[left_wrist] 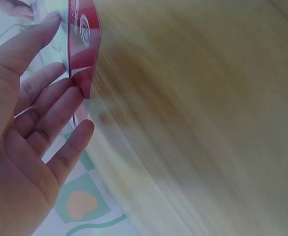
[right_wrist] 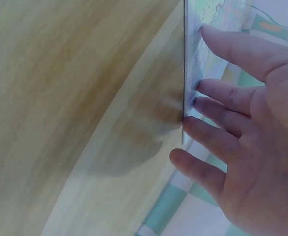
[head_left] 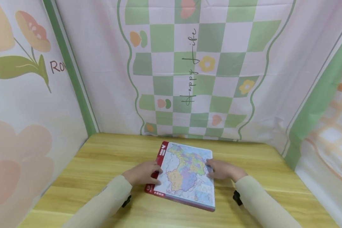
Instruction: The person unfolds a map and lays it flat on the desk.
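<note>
A flat rectangular map board [head_left: 185,177] lies slightly turned on the wooden table, its face printed with a many-coloured map and a red strip along the left side. My left hand [head_left: 143,173] touches that red side, thumb and fingertips on the border. In the left wrist view, the fingers of the left hand [left_wrist: 40,108] are spread and only gently bent against the red strip [left_wrist: 82,44]. Across from it, my right hand [head_left: 223,170] touches the right edge. Seen from the right wrist, the right hand [right_wrist: 242,113] has its fingers spread, tips at the board's edge.
The light wooden table [head_left: 102,152] reaches back to a hanging curtain [head_left: 188,69] with green and white checks. More printed fabric [head_left: 25,126] hangs on the left side, and another curtain [head_left: 327,136] on the right.
</note>
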Action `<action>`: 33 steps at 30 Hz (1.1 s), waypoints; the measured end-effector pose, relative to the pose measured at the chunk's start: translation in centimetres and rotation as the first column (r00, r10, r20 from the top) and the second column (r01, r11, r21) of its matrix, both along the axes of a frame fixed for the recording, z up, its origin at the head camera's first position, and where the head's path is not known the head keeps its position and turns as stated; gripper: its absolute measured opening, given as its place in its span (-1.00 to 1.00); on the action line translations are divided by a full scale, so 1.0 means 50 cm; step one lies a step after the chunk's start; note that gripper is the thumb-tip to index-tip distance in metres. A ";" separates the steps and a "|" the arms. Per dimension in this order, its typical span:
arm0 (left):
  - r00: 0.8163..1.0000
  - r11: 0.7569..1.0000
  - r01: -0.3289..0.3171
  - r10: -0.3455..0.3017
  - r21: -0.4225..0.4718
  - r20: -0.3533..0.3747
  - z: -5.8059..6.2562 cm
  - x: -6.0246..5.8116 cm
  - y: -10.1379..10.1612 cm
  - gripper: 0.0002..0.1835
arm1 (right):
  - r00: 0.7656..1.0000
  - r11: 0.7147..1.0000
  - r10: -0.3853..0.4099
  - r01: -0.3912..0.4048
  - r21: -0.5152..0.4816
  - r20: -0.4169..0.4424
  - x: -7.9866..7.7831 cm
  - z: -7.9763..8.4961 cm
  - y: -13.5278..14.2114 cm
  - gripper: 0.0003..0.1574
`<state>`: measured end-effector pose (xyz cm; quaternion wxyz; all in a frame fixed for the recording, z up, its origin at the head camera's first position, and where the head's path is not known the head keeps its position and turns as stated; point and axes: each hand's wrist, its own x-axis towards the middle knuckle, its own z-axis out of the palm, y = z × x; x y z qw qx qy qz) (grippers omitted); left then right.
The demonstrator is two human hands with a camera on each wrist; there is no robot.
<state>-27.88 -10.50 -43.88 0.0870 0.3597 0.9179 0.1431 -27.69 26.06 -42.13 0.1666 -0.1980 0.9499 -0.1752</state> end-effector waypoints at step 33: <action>0.997 0.993 0.051 -0.057 0.109 0.059 0.004 0.010 -0.004 -0.49 | 0.998 0.995 0.065 -0.065 -0.072 -0.010 -0.033 -0.003 0.016 -0.32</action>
